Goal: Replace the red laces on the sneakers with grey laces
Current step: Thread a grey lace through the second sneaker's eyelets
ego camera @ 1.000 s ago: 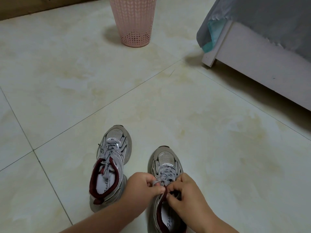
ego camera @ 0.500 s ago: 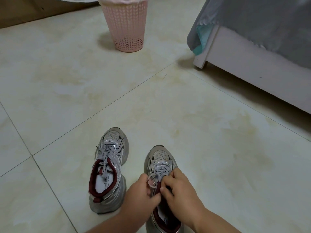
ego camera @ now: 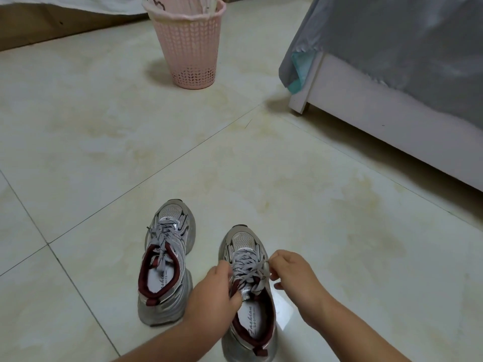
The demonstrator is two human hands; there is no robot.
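We pinched the grey lace (ego camera: 248, 270) ends of the right sneaker (ego camera: 249, 304) on the floor, left hand (ego camera: 211, 296) and right hand (ego camera: 292, 278) pulling outward; uneven tugging could undo the knot.

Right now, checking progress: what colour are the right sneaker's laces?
Grey with dark flecks, head view.

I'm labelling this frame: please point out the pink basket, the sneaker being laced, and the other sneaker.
pink basket (ego camera: 188, 48), head view, on its perforated side wall.
sneaker being laced (ego camera: 241, 240), head view, on its mesh toe.
other sneaker (ego camera: 171, 214), head view, on its toe.
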